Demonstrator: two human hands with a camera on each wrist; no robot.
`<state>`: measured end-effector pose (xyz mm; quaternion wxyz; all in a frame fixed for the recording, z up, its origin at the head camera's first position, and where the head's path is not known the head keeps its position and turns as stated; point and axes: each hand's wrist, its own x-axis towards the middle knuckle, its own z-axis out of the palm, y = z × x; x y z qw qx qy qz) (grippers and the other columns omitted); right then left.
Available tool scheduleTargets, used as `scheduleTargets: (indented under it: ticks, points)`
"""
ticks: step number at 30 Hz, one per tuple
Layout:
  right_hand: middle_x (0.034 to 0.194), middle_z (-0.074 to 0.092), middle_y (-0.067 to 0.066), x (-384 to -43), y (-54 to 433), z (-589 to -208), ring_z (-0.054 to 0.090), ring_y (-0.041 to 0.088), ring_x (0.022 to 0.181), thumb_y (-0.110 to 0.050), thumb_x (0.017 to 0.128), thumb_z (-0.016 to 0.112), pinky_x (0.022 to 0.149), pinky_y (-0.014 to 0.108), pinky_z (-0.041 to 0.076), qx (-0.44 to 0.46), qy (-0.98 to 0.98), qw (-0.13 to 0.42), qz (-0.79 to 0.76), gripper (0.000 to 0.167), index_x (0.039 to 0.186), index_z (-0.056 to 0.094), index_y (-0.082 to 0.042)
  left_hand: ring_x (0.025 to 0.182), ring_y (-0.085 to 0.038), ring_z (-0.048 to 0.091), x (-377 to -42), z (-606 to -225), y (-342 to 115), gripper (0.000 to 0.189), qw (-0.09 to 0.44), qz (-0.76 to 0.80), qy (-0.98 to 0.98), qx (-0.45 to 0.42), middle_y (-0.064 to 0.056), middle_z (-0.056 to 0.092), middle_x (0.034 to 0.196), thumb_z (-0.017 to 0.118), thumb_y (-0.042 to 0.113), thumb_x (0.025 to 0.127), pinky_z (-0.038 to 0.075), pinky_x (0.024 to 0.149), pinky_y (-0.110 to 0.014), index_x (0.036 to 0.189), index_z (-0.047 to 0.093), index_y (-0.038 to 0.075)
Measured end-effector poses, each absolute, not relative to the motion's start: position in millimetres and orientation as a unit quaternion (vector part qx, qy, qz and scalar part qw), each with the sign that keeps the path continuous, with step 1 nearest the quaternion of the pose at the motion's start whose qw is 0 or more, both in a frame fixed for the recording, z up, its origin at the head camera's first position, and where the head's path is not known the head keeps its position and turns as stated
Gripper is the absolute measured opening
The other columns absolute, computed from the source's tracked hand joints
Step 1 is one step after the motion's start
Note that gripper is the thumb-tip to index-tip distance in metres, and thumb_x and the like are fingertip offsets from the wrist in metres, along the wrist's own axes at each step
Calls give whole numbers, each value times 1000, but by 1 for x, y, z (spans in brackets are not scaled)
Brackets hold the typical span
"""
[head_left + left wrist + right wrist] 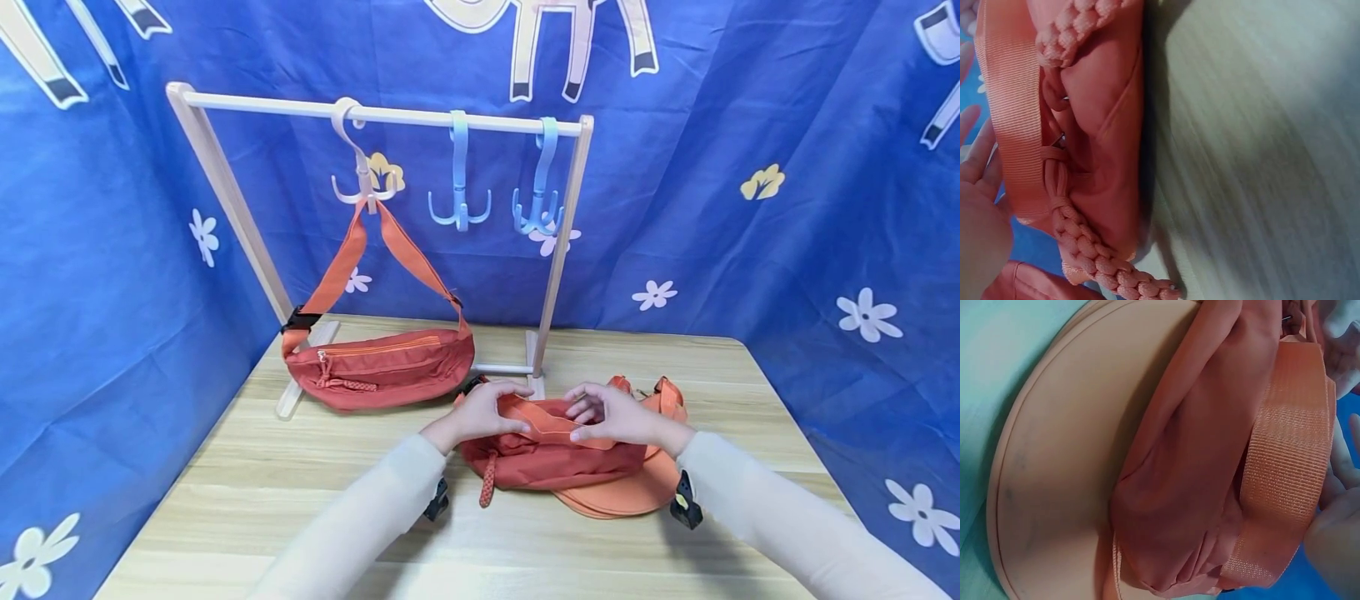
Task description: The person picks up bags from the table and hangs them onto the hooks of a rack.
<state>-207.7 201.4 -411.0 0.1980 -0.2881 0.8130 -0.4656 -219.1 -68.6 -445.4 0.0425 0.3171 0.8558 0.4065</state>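
A dark red waist bag (540, 468) lies on the table in the head view, its wide orange strap (551, 425) laid along the top. My left hand (483, 412) is at the bag's left end, thumb and fingers spread apart by the strap. At the right end my right hand (611, 414) reaches over the strap with loosely bent fingers, its thumb near the strap's front edge. Both wrist views show fingers behind the strap; contact is partly hidden. A braided zipper pull (1094, 253) hangs from the bag. Orange caps (1079, 444) lie partly under the bag, brims showing.
Behind stands a white rack (270, 103) carrying a pale hook hanger (365, 171) and two blue hook hangers (460, 179). Another red waist bag (382, 367) hangs by its strap from the pale one. Blue patterned cloth (675, 167) surrounds the wooden table (300, 483).
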Motion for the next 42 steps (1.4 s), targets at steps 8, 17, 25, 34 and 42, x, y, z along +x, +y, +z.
scheduleTargets:
  ticks: [8, 17, 25, 34, 42]
  points:
    - [101, 64, 7, -206, 204, -418, 61, 22, 95, -11, 76, 81, 85, 34, 48, -328, 847, 161, -387, 45, 113, 58, 2, 113, -23, 56, -220, -447, -68, 47, 39, 399, 860, 316, -6, 65, 115, 81, 19, 77, 42, 96, -36, 118, 65, 4]
    - [93, 64, 0, -208, 204, -419, 61, 17, 90, -8, 81, 76, 80, 32, 49, -303, 861, 164, -373, 28, 105, 63, -4, 98, -18, 60, -222, -448, -67, 25, 24, 375, 873, 312, 0, 67, 100, 81, 17, 76, 45, 87, -32, 99, 73, 10]
    - [85, 65, -3, -213, 202, -419, 61, 12, 82, -8, 81, 75, 74, 27, 50, -312, 855, 174, -375, 16, 95, 66, -6, 83, -11, 59, -226, -447, -67, 9, 38, 365, 873, 321, 8, 63, 85, 81, 19, 77, 46, 79, -27, 82, 74, 15]
    - [83, 67, 1, -221, 204, -409, 61, 13, 80, -4, 80, 75, 73, 27, 50, -322, 830, 228, -395, 16, 93, 67, 1, 73, -5, 56, -230, -433, -70, 10, 109, 398, 852, 324, 7, 65, 79, 82, 15, 75, 46, 71, -23, 80, 74, 10]
    - [82, 65, -1, -225, 208, -399, 58, 11, 77, -8, 82, 74, 72, 27, 49, -318, 824, 270, -382, 15, 94, 68, 0, 68, -2, 52, -233, -424, -68, 10, 150, 404, 833, 348, 8, 64, 75, 80, 14, 78, 45, 68, -21, 81, 73, 7]
